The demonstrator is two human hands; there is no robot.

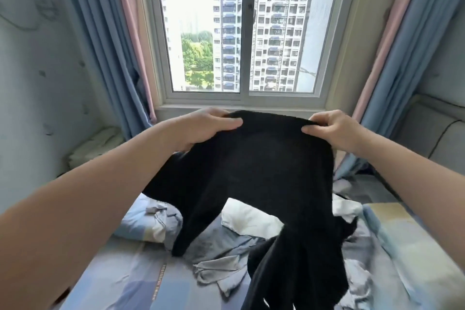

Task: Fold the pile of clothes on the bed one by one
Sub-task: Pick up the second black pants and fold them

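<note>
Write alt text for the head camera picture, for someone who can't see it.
Two hands, left and right, hold up a black garment by its top edge over a bed strewn with grey and white clothes. Behind is a window with blue and pink curtains.

Pretty clearly a home bedroom: bed (130, 282) with a patterned sheet, pillow (141, 224) lower left, blue-pink curtains (100, 40), window (241, 27) facing apartment towers up top.
</note>
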